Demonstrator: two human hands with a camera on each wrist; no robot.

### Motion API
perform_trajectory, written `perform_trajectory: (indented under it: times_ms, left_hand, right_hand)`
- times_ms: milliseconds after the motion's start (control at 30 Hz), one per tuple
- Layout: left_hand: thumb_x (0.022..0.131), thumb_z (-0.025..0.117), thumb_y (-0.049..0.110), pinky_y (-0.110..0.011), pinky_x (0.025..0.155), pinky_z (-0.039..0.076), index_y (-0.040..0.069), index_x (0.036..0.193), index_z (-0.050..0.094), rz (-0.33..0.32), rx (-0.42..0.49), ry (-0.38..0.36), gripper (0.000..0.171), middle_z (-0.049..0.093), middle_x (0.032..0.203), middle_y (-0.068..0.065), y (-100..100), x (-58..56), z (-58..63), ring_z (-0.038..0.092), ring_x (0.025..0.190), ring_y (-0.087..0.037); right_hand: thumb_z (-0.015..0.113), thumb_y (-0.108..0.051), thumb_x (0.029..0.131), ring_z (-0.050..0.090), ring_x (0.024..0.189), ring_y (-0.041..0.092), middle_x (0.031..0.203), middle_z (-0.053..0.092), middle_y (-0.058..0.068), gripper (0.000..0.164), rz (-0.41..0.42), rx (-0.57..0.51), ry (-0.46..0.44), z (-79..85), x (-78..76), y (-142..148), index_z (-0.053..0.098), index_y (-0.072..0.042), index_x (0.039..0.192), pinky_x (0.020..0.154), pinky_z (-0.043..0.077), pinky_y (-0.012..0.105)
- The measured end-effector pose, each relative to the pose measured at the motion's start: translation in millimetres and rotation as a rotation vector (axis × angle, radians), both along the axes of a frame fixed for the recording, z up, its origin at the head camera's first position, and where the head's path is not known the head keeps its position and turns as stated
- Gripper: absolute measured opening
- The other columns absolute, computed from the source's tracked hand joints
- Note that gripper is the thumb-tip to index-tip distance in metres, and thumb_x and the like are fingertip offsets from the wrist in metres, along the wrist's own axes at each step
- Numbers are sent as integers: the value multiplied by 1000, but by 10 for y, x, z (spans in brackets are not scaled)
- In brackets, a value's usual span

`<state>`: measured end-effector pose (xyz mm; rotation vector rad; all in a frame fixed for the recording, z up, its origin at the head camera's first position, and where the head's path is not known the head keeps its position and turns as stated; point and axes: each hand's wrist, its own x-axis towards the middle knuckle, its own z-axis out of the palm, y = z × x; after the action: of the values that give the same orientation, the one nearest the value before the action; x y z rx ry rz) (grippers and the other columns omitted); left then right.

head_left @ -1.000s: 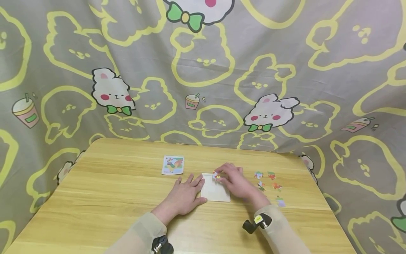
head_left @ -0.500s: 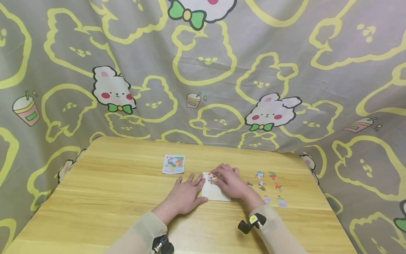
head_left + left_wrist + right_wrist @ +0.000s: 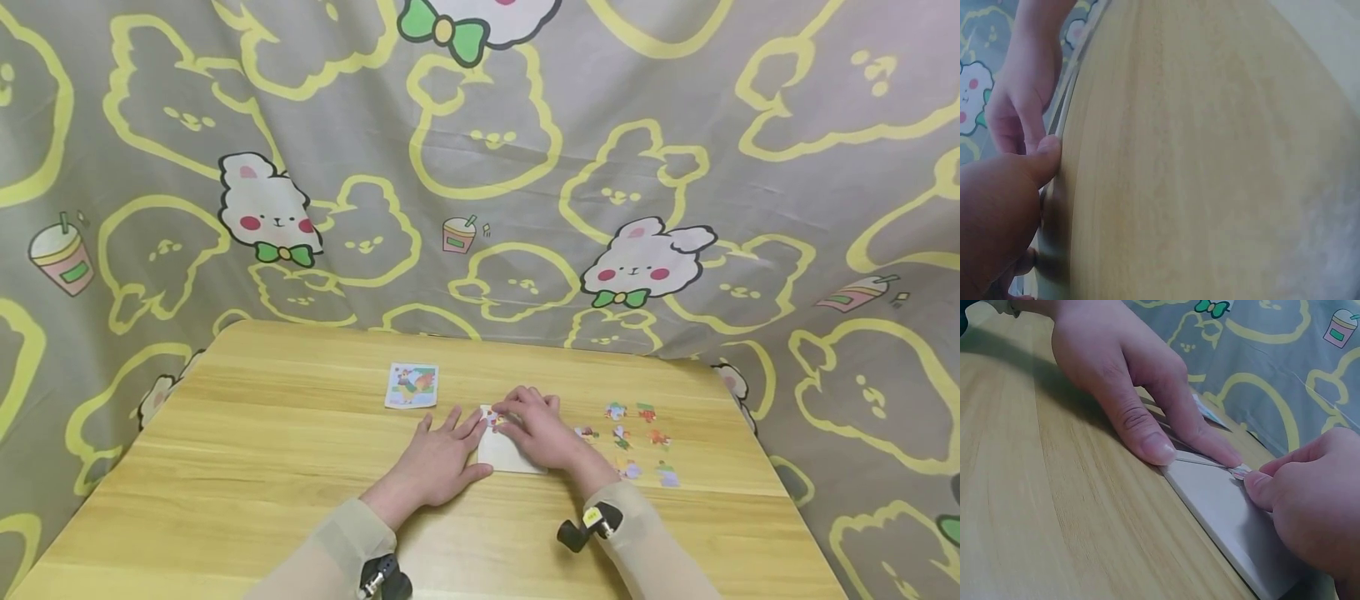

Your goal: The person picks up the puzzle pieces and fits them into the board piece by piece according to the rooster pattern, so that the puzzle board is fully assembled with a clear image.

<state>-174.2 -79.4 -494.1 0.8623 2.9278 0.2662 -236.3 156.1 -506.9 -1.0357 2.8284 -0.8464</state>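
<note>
A square white puzzle board [image 3: 504, 454] lies on the wooden table between both hands. My left hand [image 3: 442, 462] rests with its fingers spread along the board's left side; in the right wrist view its thumb [image 3: 1159, 449] and forefinger press the rim. At the upper left corner, my right hand [image 3: 538, 429] pinches a small colourful jigsaw piece [image 3: 492, 419] between thumb and fingers. Close up, that jigsaw piece [image 3: 1239, 474] sits right beside the left forefinger's tip, mostly covered by the right hand. The left wrist view shows mainly table and the two hands, the piece hidden.
Several loose jigsaw pieces [image 3: 628, 469] are spread on the table right of the board. A printed picture card [image 3: 412, 386] with a bird lies at the back left. Behind the wooden table [image 3: 262, 433] hangs a grey patterned curtain [image 3: 352, 108].
My right hand has slid the jigsaw piece leftward over the board to its upper left corner. The left hand has stayed on the board's left side.
</note>
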Motion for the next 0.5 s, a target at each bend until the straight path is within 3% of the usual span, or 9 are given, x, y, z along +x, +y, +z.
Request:
perform_trajectory:
  times_ms: [500]
  left_hand:
    - [108,45,62,-73,115,30,18,168,35,-17,-39,16,75,29,172,3,15,-15,-3,31,155,-39]
  right_hand:
    - [67,-24,106,51,112,17,121,58,-2,35,-12,42,49,-8,2,-52,72,-9,138,98,26,51]
